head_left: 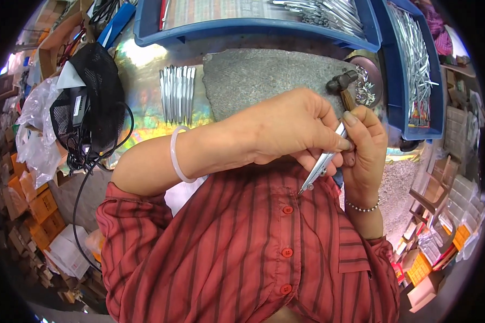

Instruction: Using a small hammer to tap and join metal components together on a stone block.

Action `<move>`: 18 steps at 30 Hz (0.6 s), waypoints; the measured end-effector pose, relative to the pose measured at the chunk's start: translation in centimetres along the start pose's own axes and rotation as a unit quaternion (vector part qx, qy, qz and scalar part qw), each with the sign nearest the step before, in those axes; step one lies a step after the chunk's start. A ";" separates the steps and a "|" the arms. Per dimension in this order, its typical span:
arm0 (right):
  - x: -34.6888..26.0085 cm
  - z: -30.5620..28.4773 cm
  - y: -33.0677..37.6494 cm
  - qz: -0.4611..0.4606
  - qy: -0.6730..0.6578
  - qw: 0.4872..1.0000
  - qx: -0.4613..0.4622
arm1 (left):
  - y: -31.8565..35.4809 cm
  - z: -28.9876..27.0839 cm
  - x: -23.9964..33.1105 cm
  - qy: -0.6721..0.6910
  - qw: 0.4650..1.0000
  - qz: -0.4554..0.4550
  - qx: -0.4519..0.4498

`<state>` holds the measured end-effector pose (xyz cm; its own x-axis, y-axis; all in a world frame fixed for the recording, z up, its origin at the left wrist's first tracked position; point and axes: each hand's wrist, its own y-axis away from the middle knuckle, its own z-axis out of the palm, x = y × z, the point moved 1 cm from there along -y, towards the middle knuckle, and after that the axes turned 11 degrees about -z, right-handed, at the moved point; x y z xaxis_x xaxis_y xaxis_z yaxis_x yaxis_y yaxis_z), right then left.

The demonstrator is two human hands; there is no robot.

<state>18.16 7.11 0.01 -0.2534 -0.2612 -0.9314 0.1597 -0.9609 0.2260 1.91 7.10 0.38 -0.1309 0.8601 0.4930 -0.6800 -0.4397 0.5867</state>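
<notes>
Close above the red striped shirt [264, 247], left hand [291, 126] and right hand [364, 145] both pinch a slim metal tool [322, 161]. Its long axis runs diagonally, tip toward the chest; its upper end is hidden by fingers. Beyond: grey pad [253, 75], hammer [342, 85], blue trays [253, 24].

— What's the table [145, 81] like?
— Shiny, with a rainbow sheen. A grey stone slab [264, 75] lies on it, a row of slim metal pieces [177, 94] just left of that.
— Anything else?
— Two blue trays [253, 27] of metal rods along the far edge, and a black mesh bag [94, 97] with cables on the left.
</notes>
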 end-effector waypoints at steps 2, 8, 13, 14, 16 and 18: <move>0.2 -0.3 0.1 0.005 0.004 1.000 0.019 | -0.3 0.1 0.0 -0.002 1.000 -0.006 -0.001; 0.5 -1.3 0.0 0.017 -0.010 0.999 0.025 | -1.2 0.4 -0.1 0.013 0.999 -0.029 -0.005; 0.4 -1.9 -0.1 0.028 -0.003 0.999 0.032 | -1.9 0.6 -0.1 0.034 0.998 -0.042 -0.010; 0.4 -2.0 -0.1 0.031 -0.001 0.999 0.032 | -2.0 0.7 -0.2 0.033 0.999 -0.042 -0.004; 0.3 -2.3 -0.1 0.034 -0.001 0.999 0.024 | -2.1 0.9 -0.2 0.029 0.999 -0.042 0.002; 0.1 -2.6 0.0 0.035 0.001 0.999 0.017 | -2.1 1.1 -0.2 0.006 0.999 -0.037 0.013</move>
<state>20.67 7.34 -0.81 -0.2417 -0.3273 -0.9135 0.1448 -0.9430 0.2996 4.14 7.54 -0.20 -0.0891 0.8934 0.4404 -0.6686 -0.3814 0.6384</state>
